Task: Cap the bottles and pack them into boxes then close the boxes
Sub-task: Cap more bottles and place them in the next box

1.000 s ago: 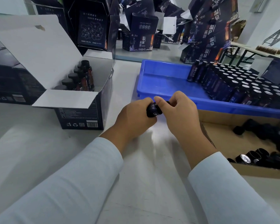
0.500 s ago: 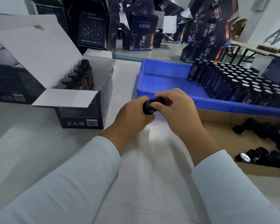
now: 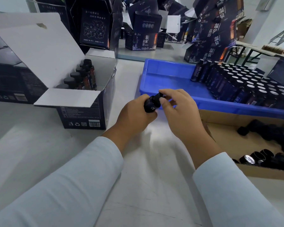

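Gripping dark bottle mostly hidden in left hand, right hand pinching cap

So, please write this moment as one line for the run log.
step: capping | left hand: grips bottle | right hand: pinches cap | open box: partly filled

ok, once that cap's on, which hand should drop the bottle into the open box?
Left, probably. The left hand already grips the bottle by its body, and the open box sits on that side. The right hand only pinches the cap and is nearer the blue tray.
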